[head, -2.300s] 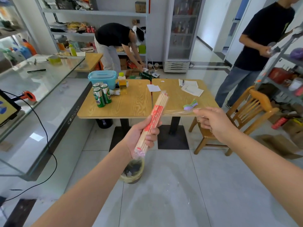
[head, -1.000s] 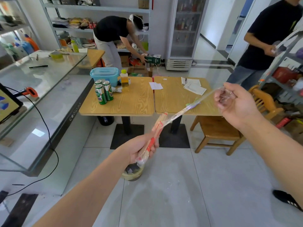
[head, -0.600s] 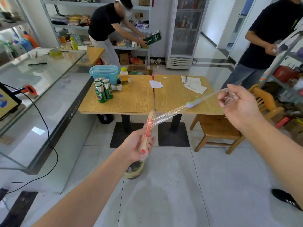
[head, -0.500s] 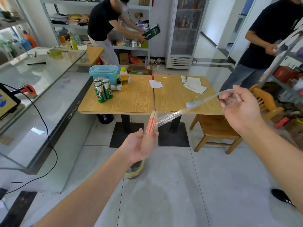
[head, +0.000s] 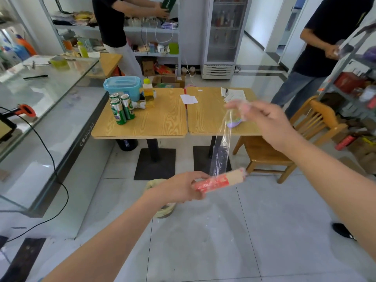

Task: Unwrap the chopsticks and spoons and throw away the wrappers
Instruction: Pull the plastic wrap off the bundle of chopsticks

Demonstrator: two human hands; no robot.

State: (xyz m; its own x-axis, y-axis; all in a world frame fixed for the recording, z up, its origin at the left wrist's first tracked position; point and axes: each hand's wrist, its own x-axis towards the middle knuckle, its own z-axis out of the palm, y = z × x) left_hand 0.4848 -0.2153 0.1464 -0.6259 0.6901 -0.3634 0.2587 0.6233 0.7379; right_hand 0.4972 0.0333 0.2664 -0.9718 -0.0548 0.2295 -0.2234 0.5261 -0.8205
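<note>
My left hand [head: 179, 188] grips a bundle of wooden chopsticks [head: 220, 180] with a red paper band, held nearly level and pointing right. A clear plastic wrapper [head: 221, 147] hangs from my right hand [head: 262, 121], which pinches its top end above the table edge. The wrapper's lower end reaches down to the bundle; whether it still clings there I cannot tell. Pastel plastic spoons [head: 234, 123] lie on the right wooden table [head: 205, 119]. A lined waste bin [head: 160, 200] stands on the floor, partly hidden under my left hand.
Green cans [head: 121, 108], a blue tub [head: 122, 87] and a bottle sit on the left table [head: 154, 123]. A wooden chair [head: 284, 147] stands right. A glass counter [head: 36, 110] runs along the left. Two people stand at the back near shelves and a fridge.
The bundle has swung from upright to nearly level and dropped lower. The wrapper, stretched taut between my hands before, now hangs slack from my right hand, which moved left toward the table.
</note>
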